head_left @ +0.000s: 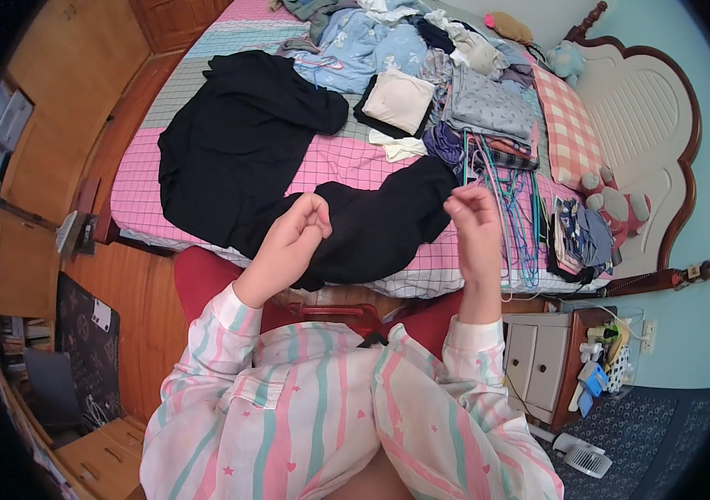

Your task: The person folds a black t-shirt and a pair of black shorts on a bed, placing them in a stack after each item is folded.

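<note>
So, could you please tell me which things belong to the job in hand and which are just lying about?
Seemingly the job:
black clothing, nearest the left hand and right hand
folded grey stack, probably

Apparently just lying about:
checked pillow
blue plush toy
pink plush toy

The bed [142,196] in its checked sheet [321,162] carries a spread-out black garment [246,125]. Right of that garment lie a cream-topped folded stack [401,100], a grey-topped stack [492,104] and, farther right, loose hangers [515,221] and a checked pillow [567,125]. Beyond it sprawls a rumpled clothes heap [367,46].
</note>
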A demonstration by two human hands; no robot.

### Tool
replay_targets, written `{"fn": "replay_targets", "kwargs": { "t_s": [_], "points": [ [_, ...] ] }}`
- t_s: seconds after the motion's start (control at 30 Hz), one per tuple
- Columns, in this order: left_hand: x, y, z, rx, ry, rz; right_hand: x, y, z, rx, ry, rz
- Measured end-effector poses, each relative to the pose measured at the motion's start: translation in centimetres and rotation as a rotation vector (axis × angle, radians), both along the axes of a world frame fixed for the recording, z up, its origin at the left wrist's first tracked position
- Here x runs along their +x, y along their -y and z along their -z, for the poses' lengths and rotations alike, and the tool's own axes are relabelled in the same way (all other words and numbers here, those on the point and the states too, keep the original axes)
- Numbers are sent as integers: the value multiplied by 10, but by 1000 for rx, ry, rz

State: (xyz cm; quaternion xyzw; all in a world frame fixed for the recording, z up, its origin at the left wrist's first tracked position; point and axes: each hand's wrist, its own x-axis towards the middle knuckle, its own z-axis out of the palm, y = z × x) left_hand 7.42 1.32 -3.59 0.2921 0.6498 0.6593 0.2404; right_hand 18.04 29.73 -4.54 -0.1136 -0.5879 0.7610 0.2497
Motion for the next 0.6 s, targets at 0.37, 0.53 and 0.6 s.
{"fn": "replay_targets", "kwargs": {
  "t_s": [0.37,0.53,0.6],
  "points": [
    [4,-3,-7,185,160,7,-19,103,-4,873,-175,-254],
    [3,-3,-2,183,155,-46,-23,116,-10,1008,-200,-79],
    [2,-4,2,215,175,-53,-24,117,-12,1069,-225,-23]
  ]
}}
